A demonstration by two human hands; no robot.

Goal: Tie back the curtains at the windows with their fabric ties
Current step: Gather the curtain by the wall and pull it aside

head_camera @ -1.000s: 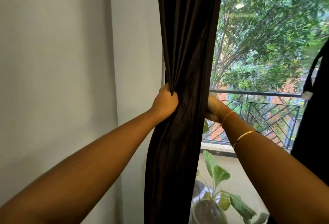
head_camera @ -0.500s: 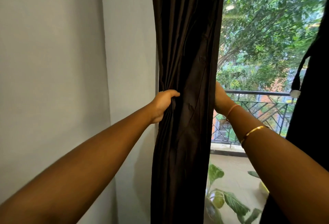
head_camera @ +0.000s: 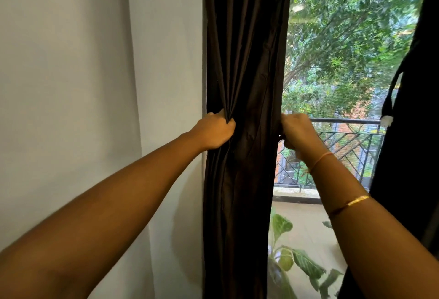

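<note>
The left hand [head_camera: 213,130] is closed in a fist round a bunch of folds on the left side of the dark brown curtain [head_camera: 244,61], at mid-height of the frame. The right hand [head_camera: 298,132] is level with it, fingers curled over the curtain's right edge and gripping it. Whether this hand also holds a tie cannot be determined.

The curtain hangs vertically through the centre of the frame, gathered into a narrow column between the two hands. Creases fan upward from the left fist.

The right wrist carries an orange thread [head_camera: 320,158]; a gold bangle [head_camera: 356,201] sits further down the forearm.

A plain pale wall [head_camera: 71,85] fills the left half of the frame. A second dark curtain [head_camera: 408,156] occupies the right edge, with a dark strap ending in a white tip [head_camera: 387,120] hanging beside it. Through the window, a metal railing [head_camera: 344,121] is visible at centre right, trees [head_camera: 344,37] at upper right and a leafy plant [head_camera: 297,260] at lower right.
</note>
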